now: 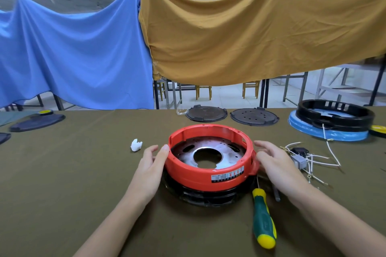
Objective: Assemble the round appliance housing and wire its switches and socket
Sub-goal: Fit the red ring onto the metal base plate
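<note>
Where fingers (pixel 165 149) touch, red housing (pixel 208 175) sits between.

Label (pixel 227 174) on red housing (pixel 194 170): print too small to read.

I count two hands over the tabletop, the left hand (pixel 150 168) and the right hand (pixel 277 165). Between them stands one red housing ring (pixel 205 168) with one metal plate (pixel 208 152) inside it. Toward the near edge lies one green and yellow screwdriver (pixel 263 220). At the far edge I see two dark round covers, one (pixel 206 113) beside the other (pixel 254 116). In the far right corner there is one black ring (pixel 335 116) on one blue base (pixel 328 131). I make out one bundle of white wires with switches (pixel 311 160), too tangled to count singly, and one small white scrap (pixel 136 145). Two dark flat parts sit by the far left corner, one larger (pixel 37 121) and one cut by the edge (pixel 4 137).
</note>
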`<move>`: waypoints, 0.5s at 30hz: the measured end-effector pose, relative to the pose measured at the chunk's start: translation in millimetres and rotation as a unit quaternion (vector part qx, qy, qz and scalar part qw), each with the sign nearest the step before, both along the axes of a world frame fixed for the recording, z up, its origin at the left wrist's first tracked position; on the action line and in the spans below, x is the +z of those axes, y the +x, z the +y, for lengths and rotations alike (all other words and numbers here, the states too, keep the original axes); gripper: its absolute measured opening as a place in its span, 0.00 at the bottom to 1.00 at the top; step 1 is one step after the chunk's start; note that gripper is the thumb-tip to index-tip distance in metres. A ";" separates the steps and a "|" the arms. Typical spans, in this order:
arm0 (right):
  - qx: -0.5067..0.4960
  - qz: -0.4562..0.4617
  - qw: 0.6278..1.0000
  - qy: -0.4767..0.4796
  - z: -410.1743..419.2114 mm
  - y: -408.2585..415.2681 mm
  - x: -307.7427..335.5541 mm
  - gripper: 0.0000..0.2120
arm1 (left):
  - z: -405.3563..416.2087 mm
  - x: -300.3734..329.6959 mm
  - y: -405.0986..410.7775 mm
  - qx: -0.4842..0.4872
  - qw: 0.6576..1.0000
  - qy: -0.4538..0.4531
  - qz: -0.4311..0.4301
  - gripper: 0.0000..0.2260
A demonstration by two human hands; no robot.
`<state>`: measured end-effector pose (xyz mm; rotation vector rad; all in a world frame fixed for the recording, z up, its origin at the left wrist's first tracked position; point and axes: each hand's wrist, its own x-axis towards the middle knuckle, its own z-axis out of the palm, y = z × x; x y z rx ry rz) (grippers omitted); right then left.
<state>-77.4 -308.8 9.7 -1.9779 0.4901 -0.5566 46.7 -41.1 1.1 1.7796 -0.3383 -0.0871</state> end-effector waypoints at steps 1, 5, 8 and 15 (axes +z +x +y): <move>-0.010 -0.011 1.000 0.021 -1.2 1.4 0.1 0.14 | 1.0 1.0 1.1 0.007 1.000 0.005 0.008 0.38; 0.009 -0.025 0.997 0.078 -3.5 6.3 -3.9 0.19 | 0.8 -1.2 1.2 0.005 0.998 0.044 0.036 0.35; 0.041 -0.002 0.997 0.065 -1.1 6.2 -5.0 0.23 | -2.7 0.5 -1.0 -0.008 0.999 0.015 0.048 0.23; 0.108 -0.160 0.967 0.164 1.0 2.8 12.9 0.13 | -0.5 20.2 -9.6 -0.137 0.972 -0.187 0.020 0.17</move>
